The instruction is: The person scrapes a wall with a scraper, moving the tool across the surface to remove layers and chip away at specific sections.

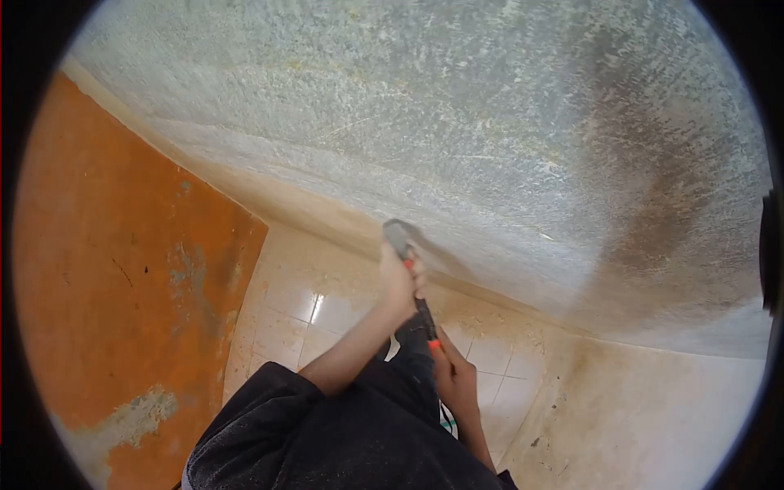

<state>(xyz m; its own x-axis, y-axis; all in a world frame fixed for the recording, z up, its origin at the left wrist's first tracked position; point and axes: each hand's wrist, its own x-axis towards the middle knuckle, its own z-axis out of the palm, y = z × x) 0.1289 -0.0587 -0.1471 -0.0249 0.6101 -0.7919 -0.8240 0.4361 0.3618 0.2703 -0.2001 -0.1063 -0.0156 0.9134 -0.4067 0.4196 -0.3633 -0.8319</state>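
Observation:
My left hand [398,276] is wrapped round the upper part of a long-handled tool [427,318], just below its flat, rounded grey head [397,235]. The handle is black with red-orange bands, and its lower end runs into my right hand [447,367], which is closed round it. Tilted up and away from my body, the tool has its head right at the lower part of a patchy grey-green wall [457,106]. The head and my left hand are slightly blurred, and I cannot tell the tool's exact kind.
To the left stands an orange wall [122,245] with peeled patches. Below, the white tiled floor [282,322] is dusted with brownish debris. A pale, stained wall [653,416] closes the right side. Shadows fall across the grey-green wall at the right.

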